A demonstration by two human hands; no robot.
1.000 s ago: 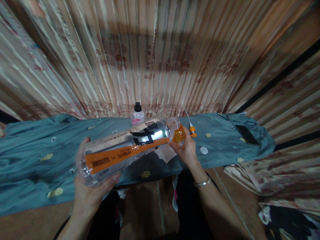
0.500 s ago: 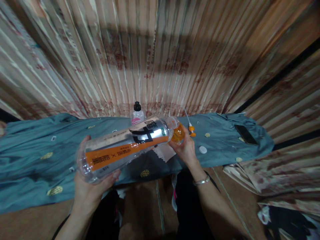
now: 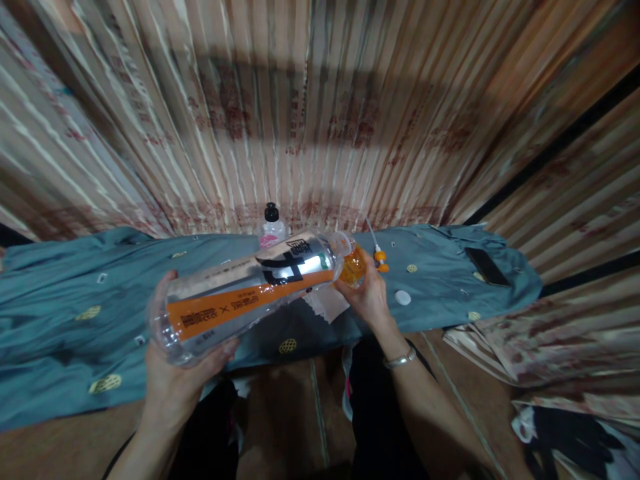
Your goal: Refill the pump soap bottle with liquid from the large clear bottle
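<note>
My left hand (image 3: 185, 373) grips the base of a large clear plastic bottle (image 3: 250, 290) with an orange and silver label. The bottle lies tilted in the air, its neck pointing right and slightly up. At its mouth, my right hand (image 3: 369, 293) is closed around a small orange-tinted container (image 3: 353, 265). The mouth of the large bottle meets or overlaps the small container; whether liquid passes between them I cannot make out. Behind the large bottle stands a clear squeeze bottle (image 3: 271, 227) with a black cap. An orange pump head (image 3: 381, 261) with a thin tube lies right of my right hand.
A teal patterned cloth (image 3: 120, 280) covers the long surface. On it are a white round cap (image 3: 403, 297), a pale paper piece (image 3: 327, 303) under the large bottle, and a black phone (image 3: 486, 267) at the right. A pleated curtain (image 3: 280, 100) hangs close behind.
Both hands keep their holds, and the large bottle stays at nearly the same tilt. The whole view has shifted slightly, with things appearing a little further left.
</note>
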